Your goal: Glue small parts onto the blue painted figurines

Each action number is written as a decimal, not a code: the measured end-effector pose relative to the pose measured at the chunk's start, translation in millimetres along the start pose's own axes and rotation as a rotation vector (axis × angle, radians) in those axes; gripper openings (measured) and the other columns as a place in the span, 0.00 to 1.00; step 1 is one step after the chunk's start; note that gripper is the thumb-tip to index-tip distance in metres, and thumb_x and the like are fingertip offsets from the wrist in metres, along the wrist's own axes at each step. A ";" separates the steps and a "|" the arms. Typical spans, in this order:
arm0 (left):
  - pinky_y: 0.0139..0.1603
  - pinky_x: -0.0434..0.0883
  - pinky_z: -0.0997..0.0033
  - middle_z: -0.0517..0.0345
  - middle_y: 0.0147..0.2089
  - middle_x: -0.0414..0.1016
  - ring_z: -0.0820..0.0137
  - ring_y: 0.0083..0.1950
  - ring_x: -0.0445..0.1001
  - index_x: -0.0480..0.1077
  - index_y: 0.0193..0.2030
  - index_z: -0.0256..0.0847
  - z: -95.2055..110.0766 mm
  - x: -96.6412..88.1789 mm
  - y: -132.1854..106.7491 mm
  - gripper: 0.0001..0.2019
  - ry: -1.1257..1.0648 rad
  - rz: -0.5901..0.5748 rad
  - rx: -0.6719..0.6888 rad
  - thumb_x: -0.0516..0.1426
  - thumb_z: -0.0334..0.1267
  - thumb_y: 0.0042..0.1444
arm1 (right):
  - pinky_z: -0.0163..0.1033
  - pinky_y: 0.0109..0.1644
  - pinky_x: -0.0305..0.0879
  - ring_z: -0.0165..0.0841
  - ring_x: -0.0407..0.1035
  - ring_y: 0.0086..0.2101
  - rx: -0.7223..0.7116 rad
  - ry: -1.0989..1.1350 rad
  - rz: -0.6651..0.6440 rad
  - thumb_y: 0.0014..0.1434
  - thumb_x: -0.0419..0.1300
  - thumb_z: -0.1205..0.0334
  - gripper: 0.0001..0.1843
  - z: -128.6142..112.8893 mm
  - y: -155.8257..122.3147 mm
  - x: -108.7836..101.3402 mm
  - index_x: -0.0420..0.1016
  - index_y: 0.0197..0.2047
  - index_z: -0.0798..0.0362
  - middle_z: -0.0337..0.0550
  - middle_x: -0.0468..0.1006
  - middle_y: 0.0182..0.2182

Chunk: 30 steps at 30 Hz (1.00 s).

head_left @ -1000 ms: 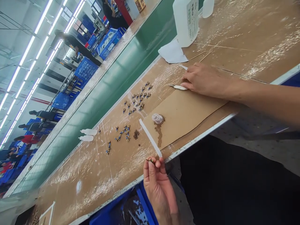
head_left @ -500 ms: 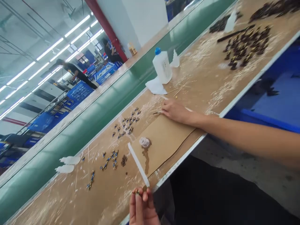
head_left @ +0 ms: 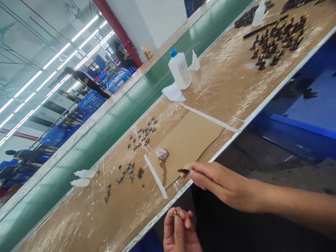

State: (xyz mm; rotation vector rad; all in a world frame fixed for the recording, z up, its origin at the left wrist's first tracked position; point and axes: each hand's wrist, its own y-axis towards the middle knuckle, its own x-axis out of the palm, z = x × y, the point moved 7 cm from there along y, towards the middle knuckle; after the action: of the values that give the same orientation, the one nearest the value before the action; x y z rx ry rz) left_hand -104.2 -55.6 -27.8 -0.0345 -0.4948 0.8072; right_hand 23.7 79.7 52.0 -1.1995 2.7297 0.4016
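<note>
Change since 0.5 s ago: the right hand (head_left: 217, 185) has been pulled back from the far side of the cardboard sheet (head_left: 189, 136) to the near edge of the desk (head_left: 78, 217).
- The thin tool (head_left: 184, 171) is carried with it, pinched between thumb and fingertips. Its dark tip points left over the sheet's near corner.
- The left hand (head_left: 181, 231) is unmoved, just off the desk edge and low in the view. It is closed narrow on a small part (head_left: 176, 213), held up at the fingertips.
- Tool tip and small part were well apart before. Now they are near each other, with the tool above the part and not touching it.

So the tool counts as fetched. Both items are in hand, close in front of the body.

Nothing else on the desk is seen to have shifted:
- The clear cap (head_left: 162, 153) sits on the sheet with a wet streak below it.
- The white strip (head_left: 156, 176) lies along the sheet's left edge.
- Two clusters of blue-and-gold parts (head_left: 141, 134) (head_left: 126, 173) are spread left of the sheet, with a dark little pile (head_left: 140, 172) beside the nearer one.
- Two squeeze bottles (head_left: 84, 174) lie on their sides by the green belt (head_left: 126, 105).
- A blue-capped bottle (head_left: 180, 71) stands upright by a white cloth (head_left: 173, 93).
- Further dark parts (head_left: 275, 45) are laid out at the far right.
</note>
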 end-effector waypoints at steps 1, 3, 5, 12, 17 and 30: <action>0.42 0.72 0.78 0.66 0.29 0.70 0.84 0.27 0.66 0.75 0.35 0.49 -1.0 1.1 -3.0 0.09 -0.012 0.001 -0.006 0.66 0.42 0.45 | 0.32 0.38 0.62 0.26 0.65 0.31 -0.005 0.059 -0.012 0.68 0.42 0.54 0.19 -4.0 -7.4 9.5 0.68 0.38 0.56 0.42 0.72 0.31; 0.40 0.73 0.78 0.65 0.27 0.71 0.83 0.26 0.67 0.75 0.33 0.48 -3.1 0.0 -7.5 0.09 -0.033 0.026 -0.025 0.67 0.41 0.43 | 0.32 0.41 0.62 0.27 0.66 0.34 0.003 0.175 -0.056 0.68 0.41 0.53 0.22 -9.6 -17.6 27.3 0.72 0.37 0.56 0.42 0.72 0.32; 0.35 0.72 0.80 0.65 0.26 0.72 0.82 0.26 0.69 0.75 0.30 0.46 -5.4 -4.9 -10.8 0.11 -0.052 0.080 -0.057 0.69 0.39 0.38 | 0.31 0.41 0.62 0.27 0.66 0.35 0.061 0.281 -0.114 0.67 0.43 0.53 0.22 -10.4 -22.5 41.8 0.74 0.34 0.55 0.42 0.71 0.32; 0.33 0.72 0.79 0.64 0.26 0.74 0.80 0.26 0.71 0.75 0.29 0.45 3.6 -5.6 -19.1 0.11 -0.045 0.034 0.020 0.69 0.39 0.37 | 0.28 0.35 0.64 0.25 0.68 0.31 0.257 0.593 -0.131 0.62 0.53 0.57 0.15 2.9 -26.8 55.0 0.71 0.31 0.59 0.40 0.73 0.28; 0.36 0.73 0.76 0.65 0.25 0.69 0.81 0.27 0.69 0.75 0.32 0.43 4.7 4.4 -23.4 0.05 -0.062 -0.071 0.020 0.65 0.38 0.47 | 0.27 0.35 0.66 0.24 0.69 0.29 0.138 0.462 -0.046 0.62 0.54 0.57 0.15 3.2 -28.0 47.0 0.74 0.32 0.59 0.40 0.73 0.26; 0.32 0.73 0.78 0.64 0.28 0.75 0.79 0.26 0.72 0.76 0.31 0.47 -5.4 -9.6 -30.9 0.07 0.013 -0.063 0.059 0.67 0.37 0.43 | 0.31 0.43 0.64 0.26 0.68 0.35 0.583 0.956 -0.118 0.55 0.63 0.60 0.12 24.7 -53.4 68.6 0.76 0.41 0.57 0.42 0.75 0.32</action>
State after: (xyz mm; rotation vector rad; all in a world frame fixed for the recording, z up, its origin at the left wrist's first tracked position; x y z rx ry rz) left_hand -86.4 -83.1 -29.9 0.0306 -0.4579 0.7587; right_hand 17.1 4.2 2.8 -1.5986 3.0186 -1.1978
